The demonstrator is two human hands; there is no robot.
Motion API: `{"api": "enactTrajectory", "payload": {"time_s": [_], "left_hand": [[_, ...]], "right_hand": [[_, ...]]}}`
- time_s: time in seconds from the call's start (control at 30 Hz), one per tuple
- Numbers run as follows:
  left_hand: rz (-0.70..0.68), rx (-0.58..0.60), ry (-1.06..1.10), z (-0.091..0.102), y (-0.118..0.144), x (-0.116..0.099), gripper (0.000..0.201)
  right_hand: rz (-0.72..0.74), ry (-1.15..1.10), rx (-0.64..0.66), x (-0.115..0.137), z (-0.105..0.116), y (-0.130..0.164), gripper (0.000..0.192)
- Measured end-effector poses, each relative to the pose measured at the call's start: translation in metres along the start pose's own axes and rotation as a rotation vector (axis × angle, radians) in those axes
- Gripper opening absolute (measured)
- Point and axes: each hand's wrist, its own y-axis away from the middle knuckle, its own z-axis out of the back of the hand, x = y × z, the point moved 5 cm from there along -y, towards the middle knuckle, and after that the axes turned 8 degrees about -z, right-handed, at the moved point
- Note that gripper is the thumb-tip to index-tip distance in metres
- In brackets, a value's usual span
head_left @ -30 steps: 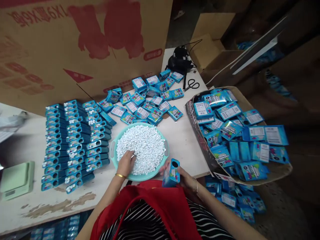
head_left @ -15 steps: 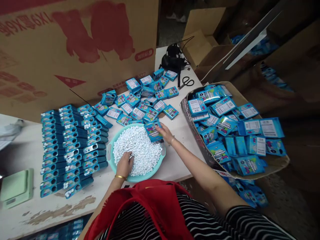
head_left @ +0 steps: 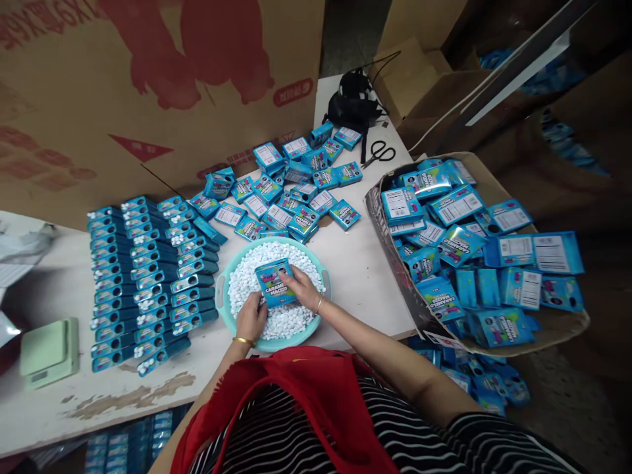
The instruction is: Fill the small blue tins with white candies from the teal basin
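A small blue candy box (head_left: 275, 283) is held over the basin by my right hand (head_left: 302, 289), thumb across its front. My left hand (head_left: 251, 317) is at the box's lower left edge with fingers curled; what lies inside them, if anything, is hidden. Below both hands is a round turquoise basin (head_left: 224, 295) filled with small white candies (head_left: 291, 322). Left of it, candy boxes (head_left: 153, 289) stand in three columns, with white candies showing at some of their openings. Beyond the basin, more blue boxes (head_left: 269, 187) lie loosely piled.
A large carton (head_left: 207, 131) walls off the back of the table (head_left: 355, 263). At right, an open carton (head_left: 395, 283) overflows with blue boxes. Scissors (head_left: 379, 153) and a black bag (head_left: 353, 105) lie at the back; a green scale (head_left: 47, 352) sits far left.
My right hand has brought the box left and nearer, over the middle of the basin. My left hand has risen from the candies to the box's edge. The view has shifted slightly.
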Motion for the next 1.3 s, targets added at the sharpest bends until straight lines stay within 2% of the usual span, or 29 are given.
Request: {"api": "enactTrajectory", "payload": {"time_s": [0.1,0.2,0.3,0.4,0.53,0.7,0.8,0.97,1.13,1.3], "left_hand": [[-0.014,0.002,0.05,0.007,0.004,0.0,0.023],[-0.044,-0.003,0.106,0.017,0.009,-0.002,0.029],[-0.111,-0.011,0.157,0.031,0.012,-0.009,0.03],[-0.178,-0.012,0.157,0.052,0.012,-0.022,0.029],[-0.268,0.013,0.144,0.086,0.007,-0.05,0.028],[-0.393,0.069,0.068,0.117,0.0,-0.085,0.028],[-0.469,0.148,-0.079,0.124,-0.006,-0.101,0.028],[-0.483,0.264,-0.393,0.134,-0.014,-0.125,0.023],[-0.505,0.299,-0.589,0.144,-0.013,-0.15,0.014],[-0.492,0.32,-0.663,0.146,-0.008,-0.168,0.019]], "right_hand": [[0.012,-0.107,-0.061,0.008,0.024,0.005,0.046],[0.041,-0.079,-0.113,0.017,0.057,0.021,0.047],[0.122,0.155,-0.143,0.027,0.082,0.043,0.039],[0.237,0.474,-0.202,0.036,0.091,0.061,0.035],[0.375,0.793,-0.225,0.043,0.083,0.07,0.034],[0.425,0.95,-0.188,0.044,0.064,0.065,0.037],[0.451,0.987,-0.184,0.043,0.052,0.064,0.037],[0.439,1.02,-0.16,0.04,0.04,0.063,0.038],[0.462,1.019,-0.159,0.04,0.034,0.063,0.036],[0.484,1.018,-0.16,0.039,0.031,0.063,0.035]]}}
